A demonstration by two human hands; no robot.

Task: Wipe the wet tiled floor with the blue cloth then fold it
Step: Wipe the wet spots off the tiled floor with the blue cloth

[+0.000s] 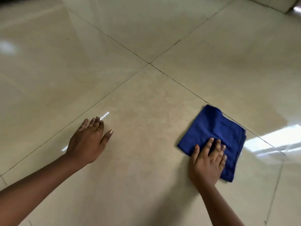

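A blue cloth point(216, 129), folded into a rough square, lies flat on the glossy beige tiled floor point(146, 128) at the lower right. My right hand point(207, 162) rests palm down on its near left corner, fingers spread over the fabric and pressing it to the tile. My left hand point(88, 141) lies flat on the bare floor well to the left of the cloth, fingers apart, holding nothing. Both forearms reach in from the bottom edge.
Dark grout lines cross at a tile junction point(149, 63) in the middle of the view. Bright window reflections point(273, 141) shine on the floor right of the cloth. A pale ledge or skirting point(283, 4) sits at the top right corner.
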